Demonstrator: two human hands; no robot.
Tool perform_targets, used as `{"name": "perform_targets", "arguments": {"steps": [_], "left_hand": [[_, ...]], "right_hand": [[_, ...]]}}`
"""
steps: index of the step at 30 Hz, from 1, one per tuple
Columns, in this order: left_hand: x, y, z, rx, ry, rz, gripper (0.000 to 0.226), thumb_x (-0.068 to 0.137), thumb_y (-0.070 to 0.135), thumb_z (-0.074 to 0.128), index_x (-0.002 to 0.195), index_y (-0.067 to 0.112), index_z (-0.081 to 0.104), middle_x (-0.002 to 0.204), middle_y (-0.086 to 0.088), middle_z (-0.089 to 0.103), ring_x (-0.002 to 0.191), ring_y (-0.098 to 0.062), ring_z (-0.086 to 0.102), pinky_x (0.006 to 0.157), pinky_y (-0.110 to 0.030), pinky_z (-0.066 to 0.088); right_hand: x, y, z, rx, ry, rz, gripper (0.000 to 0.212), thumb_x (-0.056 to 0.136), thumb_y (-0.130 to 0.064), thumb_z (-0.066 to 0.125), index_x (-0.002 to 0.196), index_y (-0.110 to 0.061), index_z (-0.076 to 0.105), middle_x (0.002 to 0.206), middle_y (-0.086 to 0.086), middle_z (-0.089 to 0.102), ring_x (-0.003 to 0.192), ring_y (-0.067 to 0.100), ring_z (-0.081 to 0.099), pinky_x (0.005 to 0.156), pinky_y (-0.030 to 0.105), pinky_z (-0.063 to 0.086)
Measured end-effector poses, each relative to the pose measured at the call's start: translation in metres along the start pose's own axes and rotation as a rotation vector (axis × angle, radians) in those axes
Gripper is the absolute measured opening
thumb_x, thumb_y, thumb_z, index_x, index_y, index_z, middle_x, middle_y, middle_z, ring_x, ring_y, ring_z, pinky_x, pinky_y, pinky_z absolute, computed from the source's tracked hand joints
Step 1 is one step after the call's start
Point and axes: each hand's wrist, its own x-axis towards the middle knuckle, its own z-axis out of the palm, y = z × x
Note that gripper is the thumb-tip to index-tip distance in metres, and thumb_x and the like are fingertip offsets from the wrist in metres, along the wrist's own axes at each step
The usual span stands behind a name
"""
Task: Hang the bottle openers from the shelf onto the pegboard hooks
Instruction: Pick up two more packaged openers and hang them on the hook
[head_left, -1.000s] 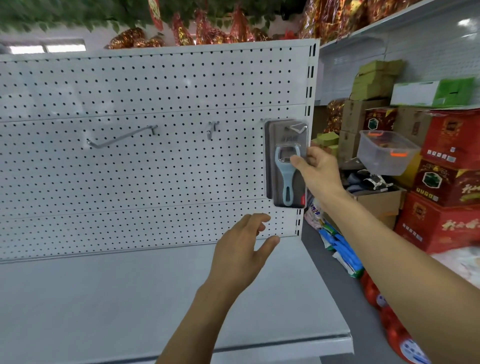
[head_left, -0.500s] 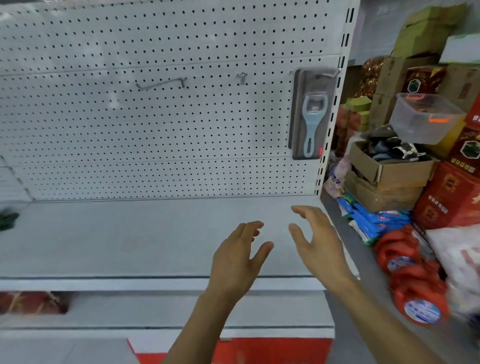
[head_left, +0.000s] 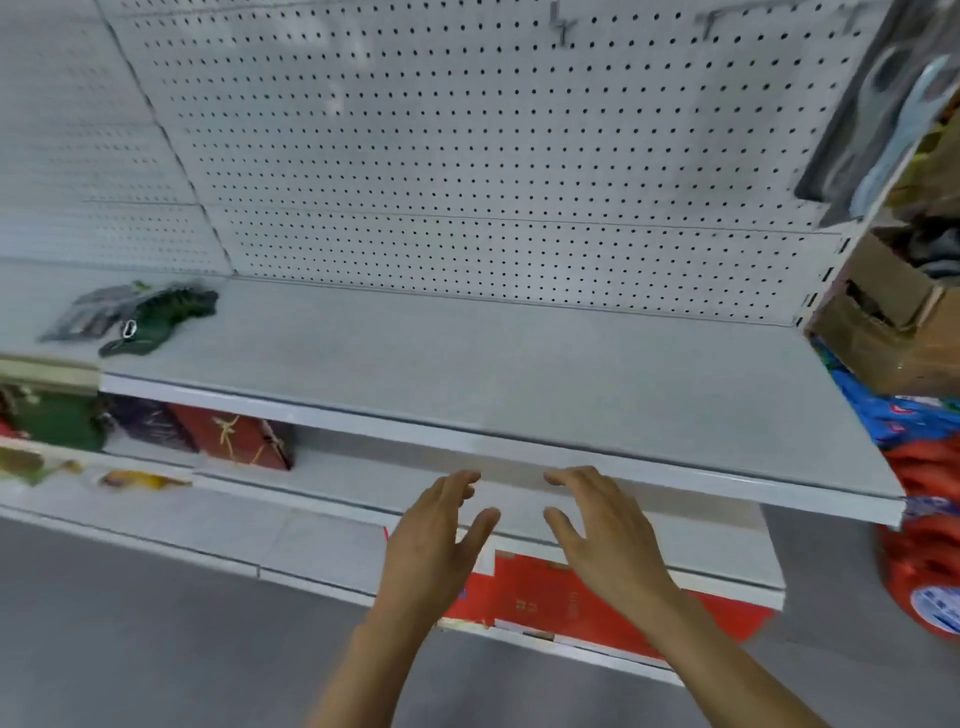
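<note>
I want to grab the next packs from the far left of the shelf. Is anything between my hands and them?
Nothing visible blocks the way. Both hands, left hand and right hand, are empty below the shelf's front edge. The packs lie at its left end, with only bare shelf top between.

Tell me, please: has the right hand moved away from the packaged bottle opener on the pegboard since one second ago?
Yes. The right hand has let go and dropped down, now below the shelf edge, while the packaged bottle opener hangs on the pegboard.
</note>
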Motion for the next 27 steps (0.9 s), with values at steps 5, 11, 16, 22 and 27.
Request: {"name": "perform_targets", "arguments": {"steps": [5,11,16,22,27], "left_hand": [[-0.021,-0.099,-0.075,0.045,0.036,-0.094,0.047,0.091,0.053,0.052,0.133,0.033,0.049,0.126,0.013,0.061,0.112,-0.005,0.059,0.087,-0.02,0.046],[-0.031,-0.209,-0.168,0.076,0.107,-0.153,0.046,0.092,0.049,0.053,0.134,0.03,0.049,0.126,0.009,0.061,0.112,-0.007,0.058,0.091,-0.024,0.048],[-0.03,-0.277,-0.211,0.036,0.16,-0.223,0.041,0.093,0.045,0.056,0.13,0.028,0.051,0.121,0.007,0.063,0.108,-0.007,0.059,0.087,-0.024,0.05],[-0.011,-0.336,-0.233,0.018,0.178,-0.3,0.041,0.094,0.047,0.053,0.131,0.033,0.048,0.123,0.012,0.06,0.108,0.0,0.056,0.085,-0.019,0.049],[0.04,-0.385,-0.25,0.027,0.184,-0.285,0.039,0.093,0.046,0.054,0.13,0.032,0.049,0.121,0.014,0.06,0.107,0.001,0.056,0.088,-0.022,0.051]], "right_hand": [[0.018,-0.1,0.076,0.068,-0.09,-0.02,0.034,0.096,-0.034,0.05,0.13,-0.03,0.048,0.135,-0.01,0.049,0.121,0.011,0.05,0.097,0.03,0.039],[0.058,-0.225,0.153,0.128,-0.114,-0.116,0.034,0.096,-0.033,0.051,0.129,-0.03,0.05,0.132,-0.01,0.052,0.118,0.012,0.052,0.097,0.031,0.042],[0.086,-0.294,0.201,0.176,-0.164,-0.17,0.03,0.095,-0.033,0.053,0.125,-0.032,0.052,0.127,-0.011,0.055,0.112,0.013,0.055,0.094,0.034,0.047],[0.129,-0.337,0.237,0.23,-0.216,-0.199,0.029,0.094,-0.032,0.055,0.123,-0.031,0.054,0.125,-0.013,0.056,0.113,0.007,0.053,0.085,0.023,0.042],[0.194,-0.361,0.265,0.276,-0.21,-0.179,0.024,0.093,-0.028,0.058,0.117,-0.028,0.057,0.116,-0.013,0.06,0.101,0.004,0.058,0.074,0.011,0.04]]}}
